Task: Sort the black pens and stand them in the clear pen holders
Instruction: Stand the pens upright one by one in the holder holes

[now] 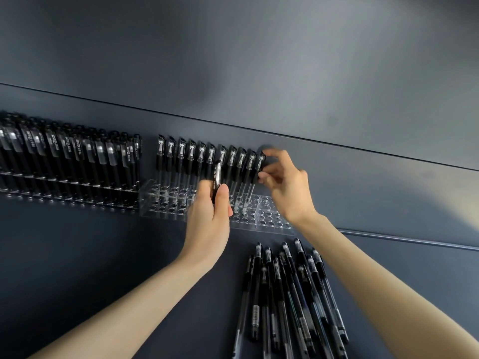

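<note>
Two holders on dark tabletop (77, 255). Full pen holder (70, 177), 9 o'clock: complete. Clear pen holder (166, 203), centre: back row only filled. Left hand (210, 218) curled round spare black pen (216, 177), upright, judged staged for next hole. Right hand (282, 182) pinches end pen (260, 164), likely seating it. Loose pens (285, 294), 5 o'clock, within reach.

Under the fingers (270, 174), pen holder (155, 203): clear glossy plastic. Beside them, pens (190, 156): black plastic, clear shiny caps (strong glare). Table (77, 255): matt, smooth.
</note>
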`<control>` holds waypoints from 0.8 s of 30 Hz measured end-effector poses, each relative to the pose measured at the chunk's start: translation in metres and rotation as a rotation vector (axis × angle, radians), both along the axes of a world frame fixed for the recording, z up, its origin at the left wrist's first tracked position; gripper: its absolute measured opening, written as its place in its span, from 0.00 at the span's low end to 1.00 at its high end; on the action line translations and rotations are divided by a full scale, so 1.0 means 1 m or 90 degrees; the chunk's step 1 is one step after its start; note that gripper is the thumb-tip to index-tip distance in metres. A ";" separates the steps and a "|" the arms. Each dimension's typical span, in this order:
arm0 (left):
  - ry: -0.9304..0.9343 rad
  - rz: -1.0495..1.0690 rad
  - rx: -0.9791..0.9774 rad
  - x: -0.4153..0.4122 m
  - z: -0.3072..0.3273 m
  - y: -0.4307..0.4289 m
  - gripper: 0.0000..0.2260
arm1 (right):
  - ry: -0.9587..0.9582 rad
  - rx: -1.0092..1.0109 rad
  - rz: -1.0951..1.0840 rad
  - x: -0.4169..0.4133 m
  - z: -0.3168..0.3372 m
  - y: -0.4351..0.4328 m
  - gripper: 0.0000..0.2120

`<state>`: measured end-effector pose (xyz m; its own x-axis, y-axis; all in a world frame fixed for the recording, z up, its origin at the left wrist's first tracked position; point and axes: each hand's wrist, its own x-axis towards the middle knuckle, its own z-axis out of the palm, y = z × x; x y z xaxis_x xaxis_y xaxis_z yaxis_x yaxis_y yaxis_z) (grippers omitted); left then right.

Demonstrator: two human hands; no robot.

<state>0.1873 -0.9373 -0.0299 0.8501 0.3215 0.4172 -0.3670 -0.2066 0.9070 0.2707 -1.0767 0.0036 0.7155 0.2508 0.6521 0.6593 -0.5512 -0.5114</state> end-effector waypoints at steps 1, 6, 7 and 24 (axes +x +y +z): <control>-0.002 -0.010 0.004 -0.001 0.000 0.000 0.12 | -0.005 -0.003 -0.010 -0.001 0.001 0.000 0.17; -0.009 -0.046 0.063 -0.004 0.000 -0.002 0.13 | 0.003 0.104 -0.027 -0.020 0.007 -0.005 0.10; -0.002 -0.058 0.064 -0.004 0.000 -0.004 0.13 | 0.028 0.143 0.002 -0.027 0.008 -0.006 0.08; 0.018 -0.105 0.201 -0.004 -0.013 -0.009 0.05 | 0.165 0.243 0.154 -0.046 0.015 -0.016 0.16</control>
<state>0.1834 -0.9459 -0.0427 0.8926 0.0376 0.4494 -0.3945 -0.4179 0.8184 0.2246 -1.0926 0.0188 0.8169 0.2076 0.5381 0.5693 -0.1406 -0.8100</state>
